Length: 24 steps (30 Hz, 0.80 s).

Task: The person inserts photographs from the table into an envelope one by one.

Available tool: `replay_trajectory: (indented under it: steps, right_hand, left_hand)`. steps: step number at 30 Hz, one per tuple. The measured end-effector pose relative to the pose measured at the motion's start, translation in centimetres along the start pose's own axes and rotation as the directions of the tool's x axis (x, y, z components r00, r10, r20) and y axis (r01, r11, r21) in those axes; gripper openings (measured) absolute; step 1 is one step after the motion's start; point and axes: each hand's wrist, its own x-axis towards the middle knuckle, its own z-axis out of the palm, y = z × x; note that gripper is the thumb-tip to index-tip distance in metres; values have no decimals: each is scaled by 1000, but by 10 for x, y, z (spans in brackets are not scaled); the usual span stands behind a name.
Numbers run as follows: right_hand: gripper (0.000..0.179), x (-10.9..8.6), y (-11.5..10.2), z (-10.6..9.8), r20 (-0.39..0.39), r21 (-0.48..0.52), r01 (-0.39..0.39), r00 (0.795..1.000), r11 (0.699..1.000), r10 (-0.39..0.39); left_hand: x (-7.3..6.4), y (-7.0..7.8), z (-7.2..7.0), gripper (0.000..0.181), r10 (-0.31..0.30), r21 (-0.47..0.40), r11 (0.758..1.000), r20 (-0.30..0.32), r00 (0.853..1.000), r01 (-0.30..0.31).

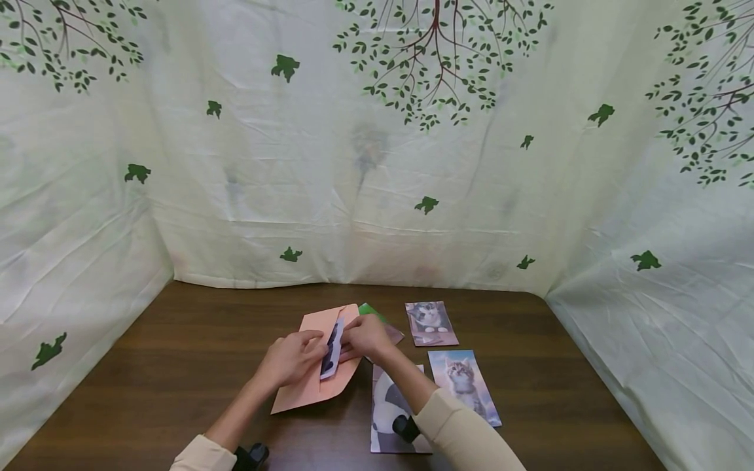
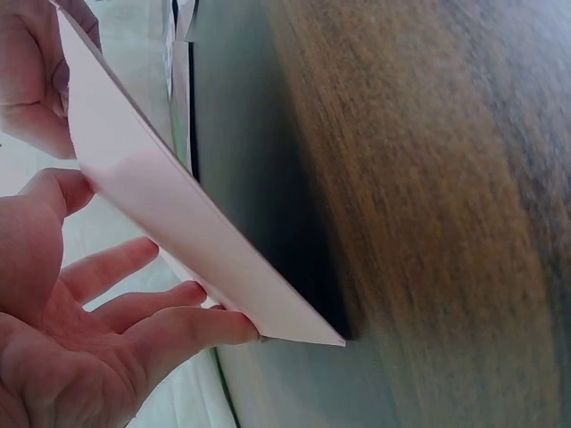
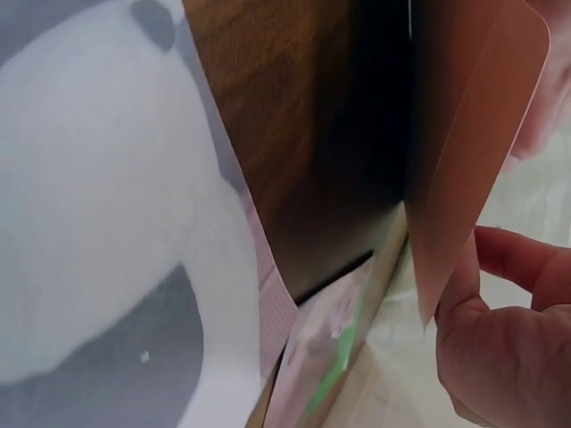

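Note:
A peach paper envelope (image 1: 303, 392) is tilted above the table, held between both hands. From its opening shows a small picture card (image 1: 331, 366) with a pale border and dark shapes. My left hand (image 1: 294, 360) grips the envelope's left part, its fingertips right at the card's edge; in the left wrist view several fingers (image 2: 201, 332) touch the envelope's edge and face (image 2: 161, 187). On the far right side, my right hand (image 1: 366, 335) pinches the envelope's edge, thumb and fingers around the peach paper (image 3: 473, 134) in the right wrist view. Part of the card is hidden inside.
Right of the envelope lie a panda picture (image 1: 385, 399), partly under the right forearm, and two kitten pictures, one farther back (image 1: 428, 320), one nearer (image 1: 465, 379). A picture with green (image 1: 371, 311) lies partly behind the right hand. White leaf-printed cloth (image 1: 377, 229) encloses the brown table (image 1: 224, 327).

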Motion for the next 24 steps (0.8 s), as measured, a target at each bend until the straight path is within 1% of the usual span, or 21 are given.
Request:
replay_trajectory:
  steps: [4,7,13,21,24]
  right_hand:
    - [17,-1,2,6,-20,-32,7,1000,999,-8]
    - [17,-1,2,9,-28,-34,11,1000,999,-12]
    - [17,2,3,10,-25,27,-7,1000,1000,8]
    - [18,1,0,5,7,75,-65,998,995,65]
    - [18,1,0,5,14,79,-66,998,995,65]
  left_hand:
    - [-1,-1,0,42,8,-2,1000,7,1000,-8]
    - [-2,-1,-1,41,18,-3,1000,6,1000,-18]
    - [-2,0,-3,40,29,-5,1000,-1,1000,-29]
    - [-2,0,-3,42,6,-16,1000,15,1000,-6]
    - [-2,0,-3,42,1,-20,1000,18,1000,-1]
